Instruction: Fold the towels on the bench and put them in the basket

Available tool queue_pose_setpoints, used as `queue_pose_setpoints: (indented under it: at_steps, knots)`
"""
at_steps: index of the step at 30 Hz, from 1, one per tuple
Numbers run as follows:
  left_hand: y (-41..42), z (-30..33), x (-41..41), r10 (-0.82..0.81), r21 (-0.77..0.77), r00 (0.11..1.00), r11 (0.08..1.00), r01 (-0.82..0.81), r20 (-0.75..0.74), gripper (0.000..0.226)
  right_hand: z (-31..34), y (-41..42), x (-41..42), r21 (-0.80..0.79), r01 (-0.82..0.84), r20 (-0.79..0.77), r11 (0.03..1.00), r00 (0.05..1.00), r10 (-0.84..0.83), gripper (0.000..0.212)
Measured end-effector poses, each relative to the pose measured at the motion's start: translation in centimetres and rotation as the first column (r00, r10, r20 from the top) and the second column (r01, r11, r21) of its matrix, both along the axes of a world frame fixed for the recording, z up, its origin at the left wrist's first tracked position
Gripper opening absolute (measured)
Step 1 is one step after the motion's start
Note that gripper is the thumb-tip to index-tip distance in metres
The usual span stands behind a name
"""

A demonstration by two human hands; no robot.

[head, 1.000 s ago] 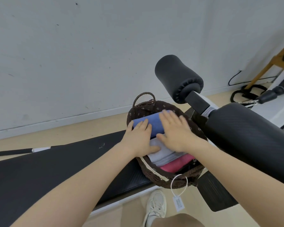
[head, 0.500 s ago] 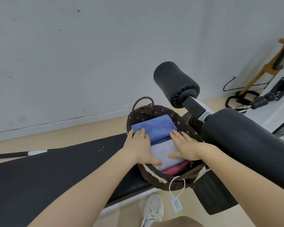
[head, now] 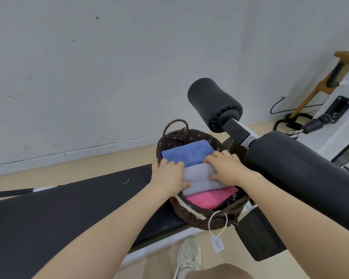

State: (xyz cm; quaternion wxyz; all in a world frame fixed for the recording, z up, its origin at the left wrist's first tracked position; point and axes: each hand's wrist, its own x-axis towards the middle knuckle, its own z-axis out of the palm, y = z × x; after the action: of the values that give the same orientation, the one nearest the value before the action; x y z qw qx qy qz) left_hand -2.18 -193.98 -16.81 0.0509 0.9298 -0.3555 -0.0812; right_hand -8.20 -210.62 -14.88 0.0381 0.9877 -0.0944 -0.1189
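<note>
Now we settle the folded towels in the dark woven basket [head: 191, 215].

Our left hand [head: 169, 176] and right hand [head: 225, 168] grip the grey folded towel [head: 199, 178] by its ends, between blue towel [head: 187, 154] and pink towel [head: 208, 198]; we should press evenly so folds stay flat.

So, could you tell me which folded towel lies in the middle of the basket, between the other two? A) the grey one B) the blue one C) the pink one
A: the grey towel lies between the blue towel at the far side and the pink towel nearest the person, all inside the basket.
</note>
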Motion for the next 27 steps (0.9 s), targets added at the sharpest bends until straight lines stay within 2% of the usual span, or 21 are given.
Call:
queue_pose_setpoints:
  at_steps: [4,6,8,10,13,16,19,24,27]
  knots:
    - [0.1,-0.7,0.3,0.025,-0.108,0.997,0.994,-0.017,0.074,0.069,-0.7,0.3,0.7,0.087,-0.006,0.167,0.996,0.986,-0.008,0.058]
    - [0.4,-0.9,0.6,-0.073,-0.06,0.995,0.995,0.078,0.072,0.079,-1.0,0.4,0.9,0.109,-0.047,0.164,0.993,0.986,0.029,0.07]
    - [0.5,-1.0,0.3,-0.148,0.017,0.987,0.989,0.147,0.068,0.073,-1.4,0.8,1.1,0.213,-0.051,0.042,0.976,0.998,0.043,0.078]
    - [0.2,-1.0,0.2,-0.155,0.035,0.98,0.988,0.152,0.124,0.062,-1.6,0.7,1.6,0.286,-0.029,-0.023,0.958,0.999,0.037,0.084]
    - [-0.1,-0.7,0.4,-0.147,0.012,0.963,0.989,0.148,0.227,0.051,-1.3,0.0,2.2,0.242,-0.049,-0.026,0.969,0.998,0.057,0.089]
    - [0.1,-0.9,0.9,-0.089,0.029,0.961,0.996,0.085,0.26,0.052,-1.4,-0.4,2.4,0.163,-0.099,-0.011,0.982,0.995,0.103,0.082]
    - [-0.1,-1.3,0.9,-0.025,0.055,0.976,0.998,0.014,0.219,0.052,-2.0,-1.1,2.2,0.111,-0.118,-0.053,0.987,0.991,0.125,0.068]
    - [0.0,-1.0,1.2,-0.001,-0.063,0.996,0.998,0.007,0.094,0.035,-1.3,-1.2,1.6,0.069,-0.075,-0.091,0.995,0.993,0.081,0.061]
    - [1.7,-0.1,1.0,-0.027,-0.168,0.999,0.985,0.032,0.036,0.034,0.0,0.0,0.8,0.081,-0.041,-0.002,0.996,0.999,0.041,0.06]
